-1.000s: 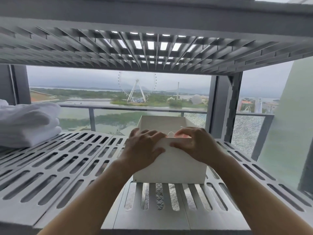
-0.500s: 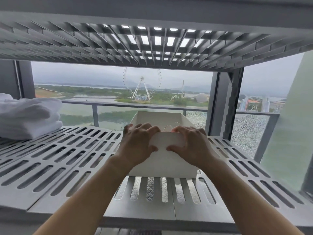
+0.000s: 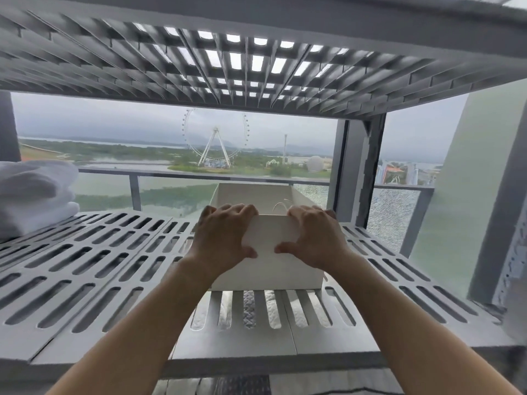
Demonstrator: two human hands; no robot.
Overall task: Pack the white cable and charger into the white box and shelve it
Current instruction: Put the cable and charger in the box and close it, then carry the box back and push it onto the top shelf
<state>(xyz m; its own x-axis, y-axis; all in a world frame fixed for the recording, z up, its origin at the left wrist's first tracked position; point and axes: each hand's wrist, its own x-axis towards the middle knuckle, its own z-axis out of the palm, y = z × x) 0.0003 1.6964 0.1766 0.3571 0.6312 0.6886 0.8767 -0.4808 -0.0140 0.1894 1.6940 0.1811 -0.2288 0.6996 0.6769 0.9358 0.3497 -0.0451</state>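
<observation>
An open white box (image 3: 268,273) stands on the slotted grey shelf (image 3: 94,269), near its middle right. A loop of white cable (image 3: 281,206) pokes up just above the box's near rim; the charger is hidden inside. My left hand (image 3: 224,238) rests on the near wall's left part, fingers over the rim and thumb on the front. My right hand (image 3: 312,238) does the same on the right part. Both hands press flat against the box.
Folded white towels (image 3: 34,195) lie at the shelf's left end. Another slotted shelf (image 3: 256,61) hangs close overhead. A dark post (image 3: 353,172) stands right behind the box, with a window and balcony rail beyond.
The box has slid farther back on the shelf under both hands. My thumbs have come down onto its front wall.
</observation>
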